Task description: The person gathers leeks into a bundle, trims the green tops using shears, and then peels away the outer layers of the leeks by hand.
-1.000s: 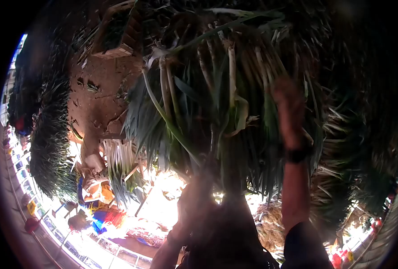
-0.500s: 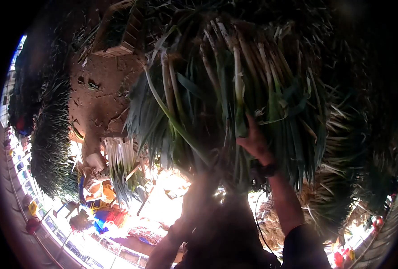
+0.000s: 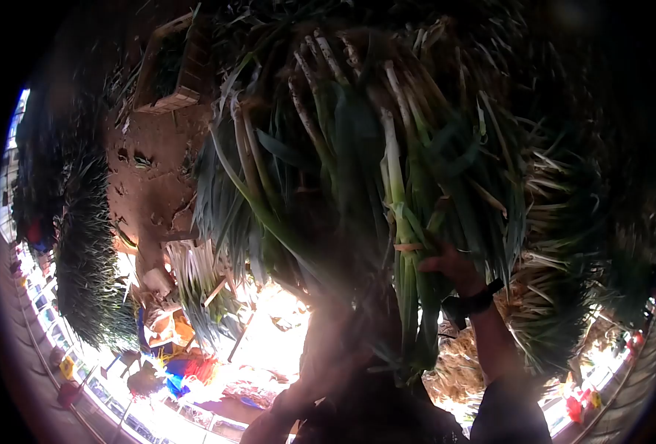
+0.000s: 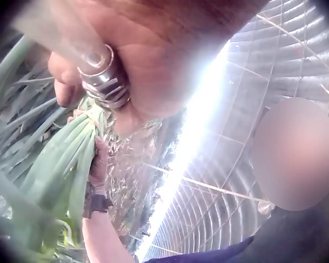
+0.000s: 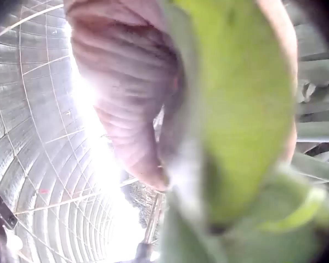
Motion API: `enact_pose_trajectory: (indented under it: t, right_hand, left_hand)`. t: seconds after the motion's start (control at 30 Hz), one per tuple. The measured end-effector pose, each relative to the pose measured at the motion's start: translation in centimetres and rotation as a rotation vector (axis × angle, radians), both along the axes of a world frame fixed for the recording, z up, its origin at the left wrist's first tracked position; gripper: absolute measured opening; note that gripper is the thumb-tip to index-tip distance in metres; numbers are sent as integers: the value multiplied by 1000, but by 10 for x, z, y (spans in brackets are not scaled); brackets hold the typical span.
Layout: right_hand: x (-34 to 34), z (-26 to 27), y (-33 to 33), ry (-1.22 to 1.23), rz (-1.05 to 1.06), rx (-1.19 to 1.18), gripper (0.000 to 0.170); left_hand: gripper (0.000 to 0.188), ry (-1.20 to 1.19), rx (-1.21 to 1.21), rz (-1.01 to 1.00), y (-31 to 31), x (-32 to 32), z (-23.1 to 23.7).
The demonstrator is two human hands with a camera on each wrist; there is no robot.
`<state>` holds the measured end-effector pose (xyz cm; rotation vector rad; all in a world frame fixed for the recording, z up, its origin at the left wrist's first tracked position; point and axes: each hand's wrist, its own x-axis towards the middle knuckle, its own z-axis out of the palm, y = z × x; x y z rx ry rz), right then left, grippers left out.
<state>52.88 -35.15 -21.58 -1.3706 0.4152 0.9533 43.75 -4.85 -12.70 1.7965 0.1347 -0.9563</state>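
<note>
My right hand (image 3: 454, 268) grips a bunch of long green onions (image 3: 408, 281), fingers curled round the green leaves. A narrow tan band (image 3: 409, 246) crosses the bunch near the fingertips. In the right wrist view a broad yellow-green leaf (image 5: 247, 109) fills the space beside the curled fingers (image 5: 134, 109). My left hand (image 4: 159, 49) is curled close to the camera in the left wrist view, around a pale tube-like piece (image 4: 55, 27) with a shiny ringed metal end (image 4: 107, 82); its kind is unclear. Loose onions (image 3: 247, 148) with pale root ends hang over the work surface, partly in shadow.
Stacked onion bunches (image 3: 557, 237) rise at the right, and a tall green pile (image 3: 88, 259) stands at the left. A slatted crate (image 3: 176, 96) sits on bare brown ground (image 3: 147, 177) at the upper left. Another bunch (image 3: 195, 270) lies below that ground.
My right hand has come from the right side of the heap, inward to a stalk, then down towards my body with the onions. The left arm stays low near the middle.
</note>
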Motion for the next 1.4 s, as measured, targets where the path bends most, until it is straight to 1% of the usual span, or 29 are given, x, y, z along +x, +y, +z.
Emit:
enact_pose_trajectory:
  t: [0.03, 0.07, 0.1, 0.17, 0.23, 0.3, 0.33, 0.37, 0.4, 0.47, 0.6, 0.63, 0.67, 0.7, 0.77, 0.8, 0.87, 0.9, 0.97, 1.0, 1.07, 1.1, 1.17, 1.2, 1.23, 1.27, 1.3, 1.33, 1.4]
  right_hand:
    - [-12, -17, -6, -100, 67, -84, 86]
    - [-15, -20, -8, -148, 98, -123, 86]
    - [-18, -23, -10, -196, 127, -163, 85]
    - [-11, -13, -8, -166, 197, -168, 86]
    - [-14, -14, -13, -111, 226, -145, 88]
    - [-14, -14, -16, -62, 257, -121, 90]
    - [-12, -13, -17, -57, 229, -57, 92]
    - [-11, -13, -18, -53, 203, 7, 93]
    - [-12, -15, -21, -56, 203, 11, 93]
    - [-13, -18, -28, -1, 106, 166, 91]
    - [-5, -6, -38, 40, 72, 222, 89]
    - [-3, -2, -40, 76, 64, 198, 93]
    - [0, 2, -40, 112, 57, 173, 98]
    - [5, 7, -40, 112, 62, 174, 98]
    - [15, 19, -37, 117, 212, -78, 100]
    - [14, 17, -38, 116, 213, -79, 100]
    - [12, 13, -40, 79, 139, -59, 94]
    - [17, 19, -38, 76, 144, -60, 94]
    - [27, 45, -28, 157, 50, -22, 92]
    - [30, 54, -21, 156, 55, -23, 92]
    - [35, 72, 0, -75, -43, 251, 90]
    - [41, 86, 15, -74, -40, 250, 90]
    - [55, 108, 53, -71, -116, 448, 97]
    - [57, 109, 77, -96, -161, 574, 87]
    - [63, 103, 108, -176, -85, 492, 77]
    - [68, 97, 139, -256, -12, 408, 67]
    - [74, 82, 170, -386, 183, 106, 59]
    - [71, 68, 189, -387, 184, 102, 59]
    - [63, 38, 212, -557, 182, -70, 49]
  left_hand:
    - [69, -79, -7, -38, -3, 0, -2]
    - [70, -160, -12, -74, -8, 7, 0]
    - [71, -67, 87, -132, -14, 15, 8]
    - [72, 23, 188, -195, -27, 37, 9]
    - [69, 16, 217, -66, -36, 46, -8]
    - [65, -313, -5, 29, -38, 52, -35]
    - [64, -105, -3, 128, -44, 75, -38]
    - [63, -2, -1, 175, -48, 92, -44]
    - [62, 100, 4, 227, -51, 110, -51]
    - [57, -93, -18, 131, -56, 136, -72]
    - [53, -15, 75, 85, -70, 192, -77]
    - [53, -28, 80, 79, -72, 201, -77]
    - [54, -42, 86, 75, -71, 205, -77]
    - [54, -43, 88, 79, -69, 203, -80]
    - [56, 36, -29, 182, -64, 194, -85]
    - [56, 36, -30, 183, -61, 182, -84]
    - [61, 108, -113, 319, -55, 157, -59]
    - [61, 105, -114, 324, -50, 143, -55]
    - [67, 35, 110, 78, -36, 116, -47]
    - [67, 34, 109, 83, -27, 108, -40]
    - [71, -392, 73, -335, -6, 95, -17]
    - [71, -392, 72, -332, 3, 85, -9]
    - [70, -32, -225, 424, 21, 72, 4]
    - [69, -91, -31, 486, 34, 78, 17]
    - [68, -150, 163, 543, 50, 84, 29]
    - [69, -261, 207, 651, 69, 84, 35]
    - [70, -375, 244, 760, 84, 83, 36]
    - [70, -375, 240, 760, 86, 81, 34]
    - [75, -476, 302, 679, 87, 75, 22]
